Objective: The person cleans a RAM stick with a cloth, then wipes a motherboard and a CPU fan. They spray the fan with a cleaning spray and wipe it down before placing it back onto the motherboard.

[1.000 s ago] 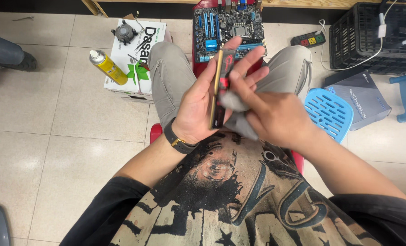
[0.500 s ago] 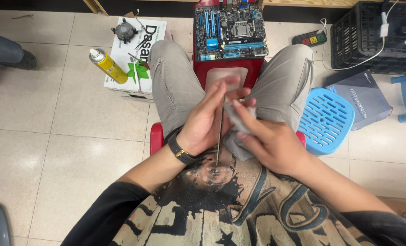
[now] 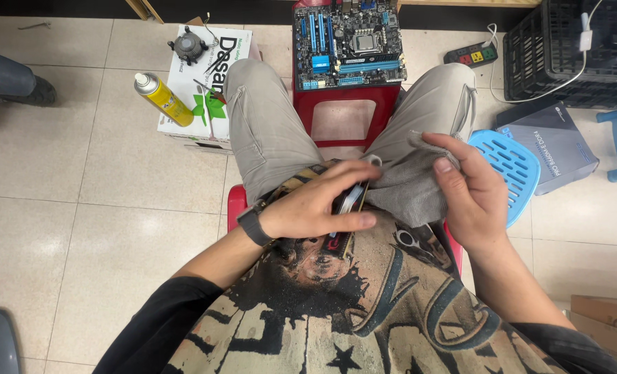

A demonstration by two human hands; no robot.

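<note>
Grey cloth [image 3: 409, 187] is bunched in the right hand [image 3: 471, 197], fingers curled round it, pressed to a thin circuit card [image 3: 350, 208] clamped edge-on by the left hand [image 3: 315, 211] over the lap, near the red stool [image 3: 343, 114]; wiping looks midway, card not yet set down.

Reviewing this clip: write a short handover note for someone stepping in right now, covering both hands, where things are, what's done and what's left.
Left hand: grips a thin flat card-like part edge-on, low over the lap.
Right hand: holds a grey cloth against that part.
Nearby: motherboard on the red stool ahead; yellow spray can and white box on the floor.
Done: cannot tell how much is wiped.
Left: likely finish wiping the part.
</note>
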